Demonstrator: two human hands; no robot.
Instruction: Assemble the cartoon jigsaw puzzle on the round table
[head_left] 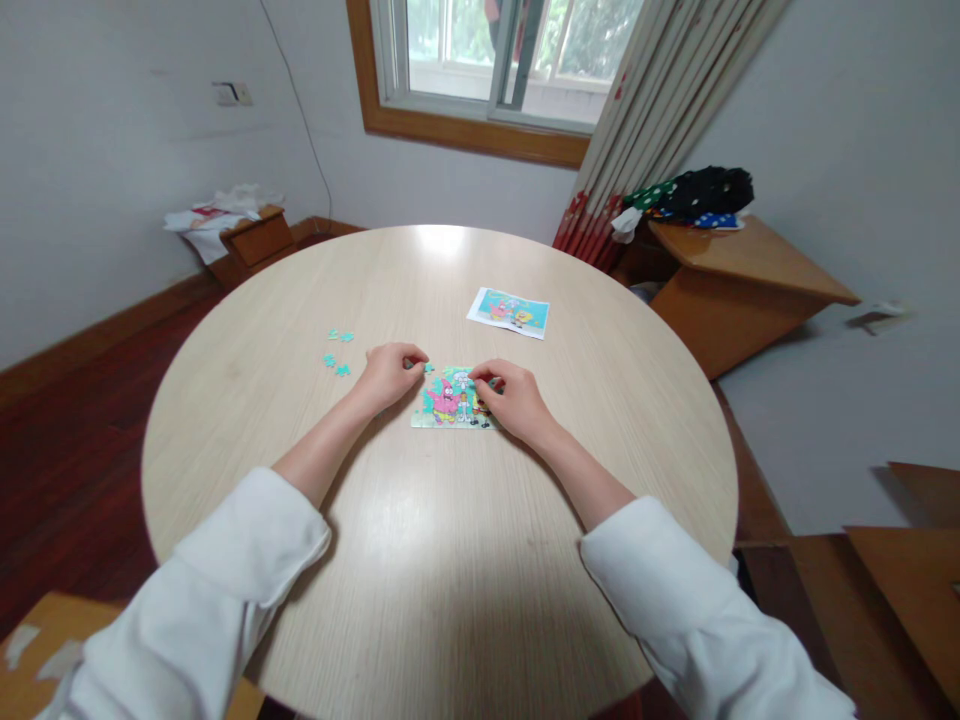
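A partly assembled cartoon jigsaw puzzle (448, 404) lies flat near the middle of the round table, showing a pink starfish figure and other characters. At its upper left corner, my left hand (395, 374) pinches a small teal puzzle piece (428, 368) between thumb and fingers. My right hand (511, 393) rests over the puzzle's right side, fingers bent together at its upper edge and covering part of the picture. Whether those fingers hold a piece is hidden. Several loose teal puzzle pieces (343, 370) lie to the left of my left hand.
A printed reference picture (513, 312) lies beyond the puzzle on the round table (442, 560). Behind the table are a window (495, 60) and a curtain (660, 90). Clothes (705, 197) sit on a wooden cabinet (750, 260) at right; a cardboard box (45, 640) is at lower left.
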